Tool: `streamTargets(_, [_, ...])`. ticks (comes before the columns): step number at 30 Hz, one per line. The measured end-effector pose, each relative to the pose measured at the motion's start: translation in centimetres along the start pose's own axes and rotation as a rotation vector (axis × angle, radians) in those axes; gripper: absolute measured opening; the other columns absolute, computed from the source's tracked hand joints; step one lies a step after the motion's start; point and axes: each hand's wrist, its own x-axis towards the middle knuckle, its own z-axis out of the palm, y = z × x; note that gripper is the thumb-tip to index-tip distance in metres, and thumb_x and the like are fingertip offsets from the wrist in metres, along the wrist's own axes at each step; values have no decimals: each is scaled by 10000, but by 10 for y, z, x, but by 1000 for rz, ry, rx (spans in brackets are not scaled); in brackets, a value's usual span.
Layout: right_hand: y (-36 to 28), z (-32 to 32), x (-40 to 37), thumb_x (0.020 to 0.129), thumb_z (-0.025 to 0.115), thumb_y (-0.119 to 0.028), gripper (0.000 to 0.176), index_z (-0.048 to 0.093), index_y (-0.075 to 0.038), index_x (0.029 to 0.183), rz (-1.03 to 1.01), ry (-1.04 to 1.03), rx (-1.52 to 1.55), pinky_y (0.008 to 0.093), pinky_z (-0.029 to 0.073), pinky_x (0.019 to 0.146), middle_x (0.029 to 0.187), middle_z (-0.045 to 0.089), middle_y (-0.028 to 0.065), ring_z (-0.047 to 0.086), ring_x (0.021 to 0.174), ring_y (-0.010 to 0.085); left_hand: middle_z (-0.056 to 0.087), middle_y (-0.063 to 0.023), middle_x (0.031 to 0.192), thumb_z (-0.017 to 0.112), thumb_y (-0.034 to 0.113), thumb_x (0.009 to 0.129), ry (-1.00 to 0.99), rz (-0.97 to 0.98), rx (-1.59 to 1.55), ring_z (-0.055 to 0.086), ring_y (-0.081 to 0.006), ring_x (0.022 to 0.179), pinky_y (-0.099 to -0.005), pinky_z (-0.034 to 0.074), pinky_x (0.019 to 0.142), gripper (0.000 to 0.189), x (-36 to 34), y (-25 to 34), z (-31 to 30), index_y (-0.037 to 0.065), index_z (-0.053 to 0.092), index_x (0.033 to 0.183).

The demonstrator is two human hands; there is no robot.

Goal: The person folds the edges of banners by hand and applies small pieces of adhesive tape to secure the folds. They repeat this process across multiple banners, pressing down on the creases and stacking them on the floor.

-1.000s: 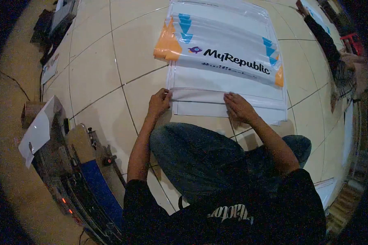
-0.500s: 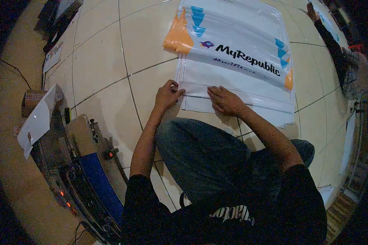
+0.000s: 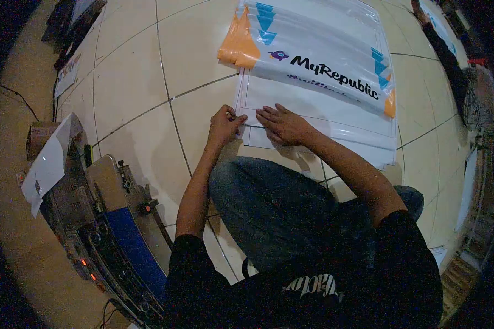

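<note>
A white printed banner with orange and blue patches and the word "MyRepublic" lies on the tiled floor, rippled across its middle. At its near left corner, the thumb and fingers of my left hand pinch the edge. My right hand rests flat on the near folded strip, just right of the left hand, its fingers stretched out and pointing left. Part of the fold is hidden beneath that palm.
To the left stands a dark machine with orange lights, a blue panel and a white sheet over its end. At the upper right, another person's arm reaches over a sheet. Dark equipment fills the upper left.
My right hand has slid left along the fold, closer to my left hand, and its fingers lie flatter. My left hand has barely moved.
</note>
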Motion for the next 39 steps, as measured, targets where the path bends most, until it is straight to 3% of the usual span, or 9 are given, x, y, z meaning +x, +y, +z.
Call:
streamTargets(5, [-3, -7, 14, 900, 472, -281, 550, 330, -106, 1401, 52, -62, -75, 533, 271, 1063, 1467, 327, 65, 323, 1339, 285, 624, -121, 740, 751, 191, 764, -50, 76, -21, 614, -169, 591, -299, 508, 496, 328, 3, -1, -7, 25, 489, 868])
streamTargets(9, [-10, -14, 28, 890, 475, -289, 559, 329, -142, 1410, 105, -136, -86, 576, 293, 1020, 1468, 333, 30, 308, 1342, 300, 612, -93, 782, 691, 147, 802, -266, -59, -217, 587, -155, 567, -280, 480, 469, 312, 7, -6, -20, 43, 447, 966])
streamTargets(21, [-14, -22, 50, 837, 508, -312, 597, 359, -194, 1402, 218, -233, -81, 540, 370, 850, 1452, 366, -13, 385, 1256, 300, 564, -39, 844, 591, 70, 787, -754, -101, -401, 564, -135, 527, -251, 482, 479, 353, 23, 10, -34, 92, 453, 1111])
streamTargets(25, [-10, -26, 53, 810, 545, -302, 648, 331, -196, 1413, 156, -260, -68, 627, 314, 945, 1410, 412, -1, 380, 1270, 314, 588, -35, 843, 591, 81, 785, -887, -88, -496, 585, -121, 557, -249, 500, 497, 318, 46, -12, -23, 72, 528, 1096])
streamTargets(28, [-14, -24, 53, 831, 538, -303, 609, 352, -200, 1402, 269, -250, -1, 623, 323, 942, 1400, 429, -9, 385, 1270, 307, 654, -80, 958, 605, 130, 800, -925, -207, -373, 567, -95, 651, -247, 479, 555, 296, 36, -8, -35, 7, 572, 1067])
streamTargets(29, [-13, -21, 50, 835, 541, -304, 598, 363, -193, 1395, 242, -202, 5, 618, 331, 935, 1403, 426, -9, 387, 1269, 301, 668, -73, 868, 600, 121, 807, -866, -161, -385, 568, -123, 594, -267, 489, 545, 236, 32, -12, -31, 9, 589, 1015])
streamTargets(34, [-13, -16, 44, 847, 542, -311, 570, 387, -181, 1380, 208, -139, -8, 589, 363, 901, 1425, 400, -22, 419, 1241, 279, 627, -34, 806, 560, 123, 837, -729, -143, -277, 596, -122, 630, -270, 531, 573, 139, 21, -13, -22, 32, 615, 926])
streamTargets(35, [-16, -16, 45, 847, 553, -341, 603, 363, -201, 1402, 212, -182, -111, 530, 392, 877, 1466, 340, -41, 404, 1252, 271, 625, -34, 801, 568, 142, 838, -758, -151, -366, 592, -124, 637, -287, 534, 594, 157, 23, -16, -23, 27, 613, 934])
streamTargets(39, [-22, -19, 55, 856, 548, -326, 587, 367, -192, 1398, 284, -183, -29, 537, 406, 875, 1471, 331, -41, 407, 1247, 278, 622, -46, 794, 588, 207, 838, -836, -129, -500, 582, -132, 650, -343, 536, 661, 237, 31, -23, -30, 5, 604, 963])
